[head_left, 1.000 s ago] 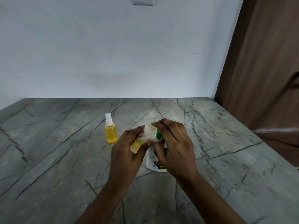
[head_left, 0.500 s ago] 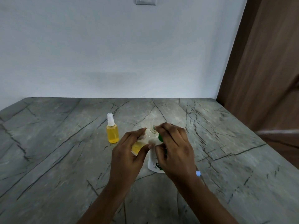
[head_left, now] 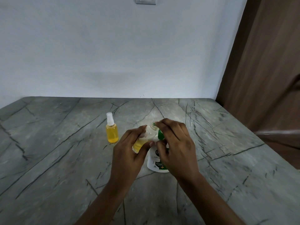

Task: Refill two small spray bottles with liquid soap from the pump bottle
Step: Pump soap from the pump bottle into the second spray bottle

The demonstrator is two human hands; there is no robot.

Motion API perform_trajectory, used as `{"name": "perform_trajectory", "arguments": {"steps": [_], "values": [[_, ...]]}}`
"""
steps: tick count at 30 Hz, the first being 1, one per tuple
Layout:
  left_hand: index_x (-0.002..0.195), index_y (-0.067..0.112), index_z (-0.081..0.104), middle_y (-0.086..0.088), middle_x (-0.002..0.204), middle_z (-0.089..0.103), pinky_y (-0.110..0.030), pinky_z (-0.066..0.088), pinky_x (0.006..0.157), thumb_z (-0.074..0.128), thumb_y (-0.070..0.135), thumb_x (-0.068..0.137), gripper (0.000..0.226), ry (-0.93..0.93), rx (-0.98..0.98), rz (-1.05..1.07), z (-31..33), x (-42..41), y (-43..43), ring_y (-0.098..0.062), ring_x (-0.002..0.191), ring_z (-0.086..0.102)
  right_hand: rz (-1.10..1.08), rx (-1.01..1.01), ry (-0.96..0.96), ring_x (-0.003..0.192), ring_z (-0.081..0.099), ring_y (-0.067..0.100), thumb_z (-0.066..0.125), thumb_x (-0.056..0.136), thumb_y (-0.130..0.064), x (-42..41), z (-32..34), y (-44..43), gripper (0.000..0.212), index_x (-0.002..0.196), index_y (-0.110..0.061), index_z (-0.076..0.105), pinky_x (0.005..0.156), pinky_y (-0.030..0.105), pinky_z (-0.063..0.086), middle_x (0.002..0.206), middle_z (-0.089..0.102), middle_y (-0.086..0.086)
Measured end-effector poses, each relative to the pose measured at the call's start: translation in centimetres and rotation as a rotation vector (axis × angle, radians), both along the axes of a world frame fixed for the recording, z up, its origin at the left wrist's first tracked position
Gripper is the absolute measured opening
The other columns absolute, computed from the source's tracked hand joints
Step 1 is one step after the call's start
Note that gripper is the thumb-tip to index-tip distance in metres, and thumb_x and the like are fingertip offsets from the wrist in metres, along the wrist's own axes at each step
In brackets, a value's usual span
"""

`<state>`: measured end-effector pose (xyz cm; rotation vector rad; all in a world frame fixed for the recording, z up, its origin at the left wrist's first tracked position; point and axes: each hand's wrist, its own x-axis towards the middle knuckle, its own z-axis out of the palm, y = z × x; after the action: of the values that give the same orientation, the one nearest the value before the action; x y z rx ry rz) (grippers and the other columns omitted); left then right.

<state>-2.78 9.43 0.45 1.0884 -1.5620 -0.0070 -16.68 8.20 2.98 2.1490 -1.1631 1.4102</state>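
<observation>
A white pump bottle (head_left: 154,161) with a green pump head (head_left: 160,134) stands at the middle of the grey stone counter (head_left: 48,159). My left hand (head_left: 128,153) grips a small clear spray bottle (head_left: 146,138), uncapped, tilted with its open neck against the pump nozzle; yellow soap fills its lower part. My right hand (head_left: 175,146) lies over the pump head, fingers curled around it and hiding most of it. A second small spray bottle (head_left: 111,129), full of yellow soap with a white sprayer cap, stands upright to the left, apart from both hands.
A white wall (head_left: 113,54) rises behind the counter with a switch plate (head_left: 145,0) at the top. A brown wooden door (head_left: 266,70) stands along the counter's right edge.
Both hands and the tilted small bottle stay over the pump bottle with only slight shifts. The blue-white thing seen by my right wrist half a second ago is hidden now.
</observation>
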Motion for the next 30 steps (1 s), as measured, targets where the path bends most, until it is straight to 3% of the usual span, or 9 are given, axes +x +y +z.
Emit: {"name": "perform_trajectory", "arguments": {"steps": [9, 12, 22, 30], "values": [[0.116, 0.012, 0.063, 0.009, 0.105, 0.061, -0.001, 0.041, 0.080, 0.070, 0.031, 0.078, 0.042, -0.017, 0.025, 0.024, -0.23, 0.24, 0.10, 0.012, 0.101, 0.053, 0.010, -0.015, -0.010, 0.098, 0.048, 0.014, 0.043, 0.083, -0.014, 0.17, -0.78, -0.14, 0.036, 0.106, -0.004, 0.068, 0.077, 0.021, 0.040, 0.104, 0.065, 0.009], [0.115, 0.011, 0.064, 0.005, 0.104, 0.063, -0.002, 0.042, 0.081, 0.073, 0.027, 0.078, 0.041, -0.013, 0.029, 0.024, -0.20, 0.26, 0.00, 0.001, 0.101, 0.056, 0.003, 0.001, -0.001, 0.098, 0.048, 0.014, 0.043, 0.082, -0.014, 0.23, -0.70, -0.29, 0.036, 0.106, -0.004, 0.068, 0.078, 0.021, 0.039, 0.105, 0.065, 0.008], [0.116, 0.015, 0.062, 0.011, 0.103, 0.061, -0.004, 0.044, 0.079, 0.061, 0.039, 0.082, 0.041, 0.006, 0.010, 0.003, 0.12, -0.01, 0.05, 0.003, 0.097, 0.059, 0.020, -0.006, 0.011, 0.100, 0.049, 0.014, 0.044, 0.082, -0.015, -0.22, 0.14, -0.23, 0.036, 0.108, -0.005, 0.068, 0.081, 0.020, 0.040, 0.107, 0.064, 0.007], [0.116, 0.015, 0.062, 0.009, 0.105, 0.063, -0.006, 0.045, 0.080, 0.067, 0.036, 0.080, 0.041, 0.003, 0.024, 0.015, -0.10, 0.10, 0.04, 0.000, 0.098, 0.058, 0.011, -0.017, 0.009, 0.099, 0.049, 0.014, 0.043, 0.082, -0.013, -0.06, -0.17, -0.32, 0.036, 0.106, -0.004, 0.068, 0.080, 0.022, 0.040, 0.105, 0.065, 0.008]]}}
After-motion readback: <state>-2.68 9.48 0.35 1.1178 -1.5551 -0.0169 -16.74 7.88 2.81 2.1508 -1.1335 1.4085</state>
